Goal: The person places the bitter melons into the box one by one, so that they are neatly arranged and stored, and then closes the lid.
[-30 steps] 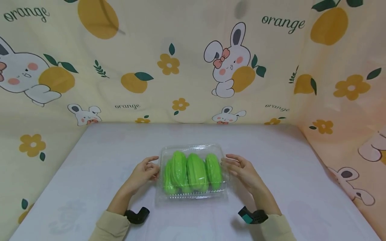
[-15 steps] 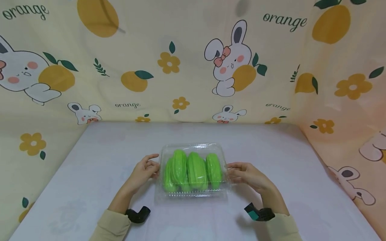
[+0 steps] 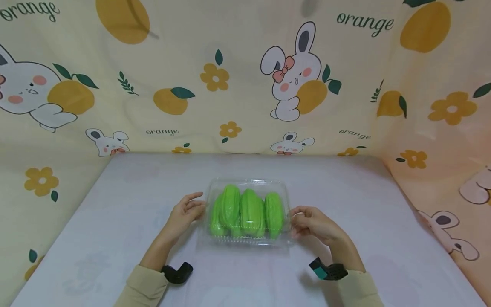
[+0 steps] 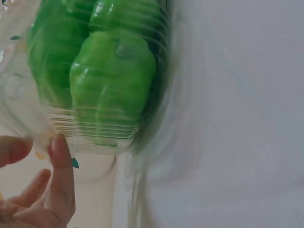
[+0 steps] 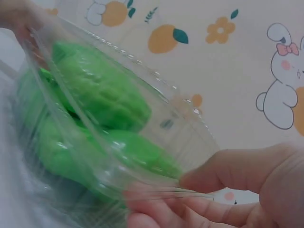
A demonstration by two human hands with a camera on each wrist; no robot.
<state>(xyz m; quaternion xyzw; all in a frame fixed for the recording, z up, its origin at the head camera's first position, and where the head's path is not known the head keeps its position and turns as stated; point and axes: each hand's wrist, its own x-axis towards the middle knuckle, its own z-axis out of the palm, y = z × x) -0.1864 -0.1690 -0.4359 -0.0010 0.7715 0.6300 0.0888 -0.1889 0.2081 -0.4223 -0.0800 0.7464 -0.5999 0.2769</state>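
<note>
A clear plastic clamshell box stands in the middle of the white table, its lid down. Several bright green, ridged, elongated pieces that look like vegetables lie inside it. At the box's left end is my left hand, one fingertip touching the plastic; the left wrist view shows a gap between thumb and fingers. My right hand pinches the rim at the right end. In the right wrist view, the thumb lies above the thin plastic edge and the fingers lie below it.
A white cloth covers the table. Behind and at both sides hangs a cream curtain printed with rabbits, oranges and flowers. Black wrist devices sit at both wrists, below beige sleeves.
My right hand has come down from the box's upper right side to its right rim and pinches it. The box has shifted slightly rightward. The left hand has moved only a little with it.
</note>
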